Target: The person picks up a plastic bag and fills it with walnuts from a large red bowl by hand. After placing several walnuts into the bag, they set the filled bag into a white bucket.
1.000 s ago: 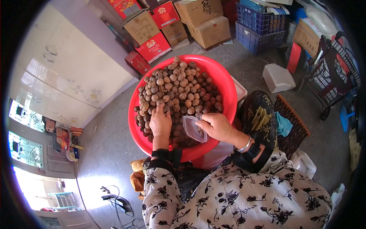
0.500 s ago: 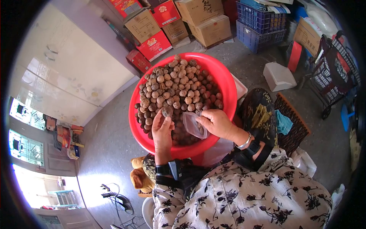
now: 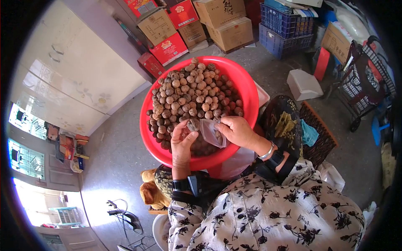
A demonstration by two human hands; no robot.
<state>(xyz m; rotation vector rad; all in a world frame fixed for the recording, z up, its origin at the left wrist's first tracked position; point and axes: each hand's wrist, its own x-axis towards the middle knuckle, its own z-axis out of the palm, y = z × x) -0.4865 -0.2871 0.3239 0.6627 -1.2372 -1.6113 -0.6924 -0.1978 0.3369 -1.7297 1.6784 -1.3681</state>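
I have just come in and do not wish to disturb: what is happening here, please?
A person's left hand holds one walnut close beside a clear plastic bag, which the right hand grips. Both hands are over a red basin heaped with more walnuts.

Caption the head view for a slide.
Above a red basin of walnuts: left hand holding one walnut, right hand holding a clear plastic bag.

Over the heaped walnuts a hand could pass freely to the far rim of the red basin, whereas the clear bag and right hand block the left hand rightward, and a dark-clothed knee crowds the basin's right side.
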